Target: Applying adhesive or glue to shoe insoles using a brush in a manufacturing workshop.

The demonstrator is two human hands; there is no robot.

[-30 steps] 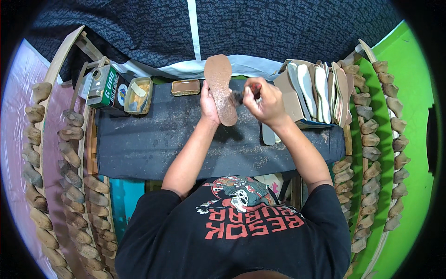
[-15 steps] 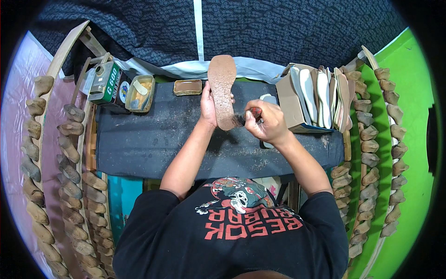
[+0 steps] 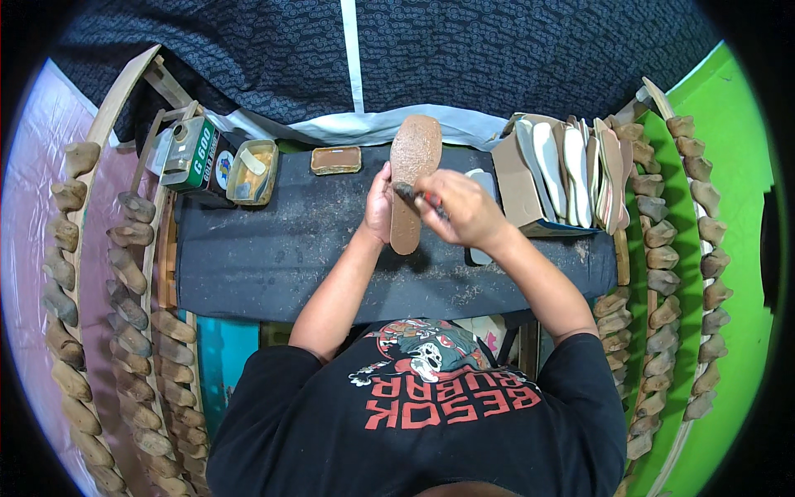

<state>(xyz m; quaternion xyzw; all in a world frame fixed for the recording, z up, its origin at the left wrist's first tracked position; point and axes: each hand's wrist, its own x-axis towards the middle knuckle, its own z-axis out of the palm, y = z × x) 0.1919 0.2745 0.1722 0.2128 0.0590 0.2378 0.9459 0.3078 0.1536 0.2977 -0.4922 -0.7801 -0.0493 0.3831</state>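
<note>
Over the middle of the table, my left hand (image 3: 378, 203) grips a brown shoe sole (image 3: 416, 145) by its left edge, with the wide end pointing away from me. The sole's upper face looks wet and shiny. Closed around a small brush (image 3: 405, 191) with a red handle is my right hand (image 3: 462, 209). The brush's dark head touches the sole near its narrow middle. Some fingers of each hand are hidden, the left ones behind the sole. Pale grey flat pieces (image 3: 479, 258) lie on the table, partly covered by my right hand and forearm.
On the dark cloth-covered table (image 3: 273, 257) stand a green-and-white metal can (image 3: 190, 153), a plastic tub (image 3: 251, 190) with yellowish residue and a small rectangular container (image 3: 336, 160). A cardboard box (image 3: 515, 178) of upright soles stands right. Racks of wooden shoe lasts (image 3: 128, 306) flank both sides.
The sole has shifted right and toward me, and its lean has reversed. The brush has gone from the near, narrow end up to the sole's middle. Both hands keep their hold.
</note>
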